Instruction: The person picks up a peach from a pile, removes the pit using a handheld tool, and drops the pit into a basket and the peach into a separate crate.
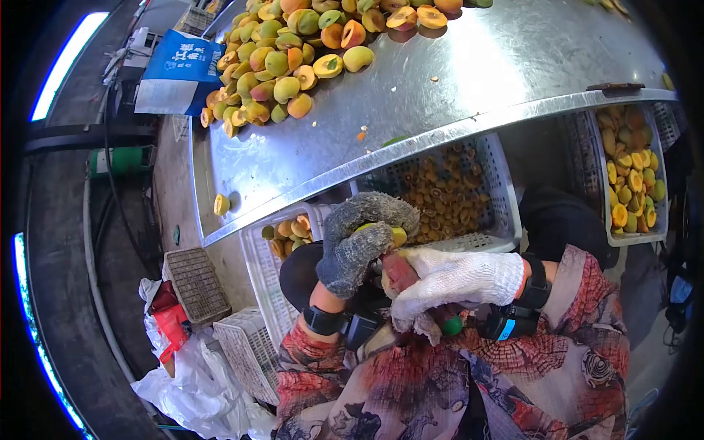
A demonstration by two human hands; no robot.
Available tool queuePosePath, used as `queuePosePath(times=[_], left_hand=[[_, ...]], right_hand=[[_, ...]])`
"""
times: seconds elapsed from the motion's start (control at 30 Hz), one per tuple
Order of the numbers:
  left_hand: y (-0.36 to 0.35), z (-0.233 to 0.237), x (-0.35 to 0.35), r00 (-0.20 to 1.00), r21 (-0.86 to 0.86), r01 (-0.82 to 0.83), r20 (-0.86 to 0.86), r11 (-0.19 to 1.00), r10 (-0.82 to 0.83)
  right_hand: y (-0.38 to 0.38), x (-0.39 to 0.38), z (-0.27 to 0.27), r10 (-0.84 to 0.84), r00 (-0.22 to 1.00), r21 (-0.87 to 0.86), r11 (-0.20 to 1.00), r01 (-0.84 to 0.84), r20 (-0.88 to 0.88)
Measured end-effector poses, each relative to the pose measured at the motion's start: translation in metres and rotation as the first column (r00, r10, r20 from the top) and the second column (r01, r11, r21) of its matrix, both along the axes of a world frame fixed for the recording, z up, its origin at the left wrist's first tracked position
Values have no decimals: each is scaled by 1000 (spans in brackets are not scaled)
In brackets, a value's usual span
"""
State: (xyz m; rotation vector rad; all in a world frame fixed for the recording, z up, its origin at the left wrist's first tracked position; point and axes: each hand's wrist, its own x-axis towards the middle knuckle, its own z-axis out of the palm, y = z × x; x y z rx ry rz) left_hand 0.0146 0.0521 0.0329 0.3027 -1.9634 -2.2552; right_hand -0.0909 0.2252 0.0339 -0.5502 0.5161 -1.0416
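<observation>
My left hand [367, 238], in a grey knit glove, curls closed around a yellow-green peach piece [398, 235], mostly covered by the fingers. Close against it is my right hand [458, 282] in a white glove, with a reddish-brown covering showing at the thumb. Its fingers are closed, and a round green end [451, 325] shows just below them; I cannot tell what they grip. Both hands are over my lap, in front of the metal table [330, 158]. Just beyond them, a crate [502, 194] under the table edge contains many brown peach pits [447, 187].
Halved peaches [282, 62] are heaped at the table's far left, beside a blue-and-white bag [178, 70]. One half [221, 204] lies near the left corner. Another peach crate [639, 236] stands right, a white crate [268, 279] left. Plastic sacks [198, 389] and baskets [196, 282] lie lower left.
</observation>
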Motion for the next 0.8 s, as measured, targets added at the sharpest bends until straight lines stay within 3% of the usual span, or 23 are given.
queuePosePath(times=[0.1, 0.23, 0.27, 0.3, 0.37, 0.43, 0.47, 0.5, 0.57, 0.6, 0.67, 0.8], left_hand=[[5, 0, 0, 988, 55, -52, 148, 997, 43], [3, -10, 0, 991, 88, -115, 74, 989, 109], [2, -15, 0, 979, 10, -178, 99, 984, 176], [2, -20, -1, 963, -67, -237, 119, 969, 244], [7, -26, -4, 967, -38, -248, 47, 968, 249], [13, -28, -10, 923, 2, -385, -15, 923, 385], [14, -31, -11, 908, 66, -418, -13, 906, 419], [15, -33, -11, 906, 67, -420, -21, 905, 422], [16, -36, -11, 891, -39, -451, -81, 892, 447], [18, -36, -13, 889, -39, -455, -87, 890, 451], [19, -37, -16, 847, 412, -492, 21, 767, 531], [14, -45, -12, 850, 289, -516, 56, 806, 523]], right_hand=[[1, 7, -9, -44, 998, 75, 996, 42, 35], [-8, 16, -12, -201, 969, 138, 966, 221, -147], [-14, 24, -28, -393, 792, -130, 916, 378, -466], [-18, 28, -39, -585, 479, -424, 809, 407, -655], [-19, 27, -45, -582, 412, -432, 807, 403, -701], [-21, 26, -47, -641, 153, -560, 744, 364, -752], [-19, 23, -37, -610, 95, -549, 762, 344, -787], [-20, 22, -38, -612, 91, -553, 761, 337, -786], [-21, 22, -41, -500, -122, -514, 821, 248, -857], [-22, 21, -39, -503, -125, -518, 820, 242, -855], [-25, 20, -31, -424, -289, -488, 848, 207, -859], [-29, 20, -29, -364, -377, -456, 870, 189, -851]])
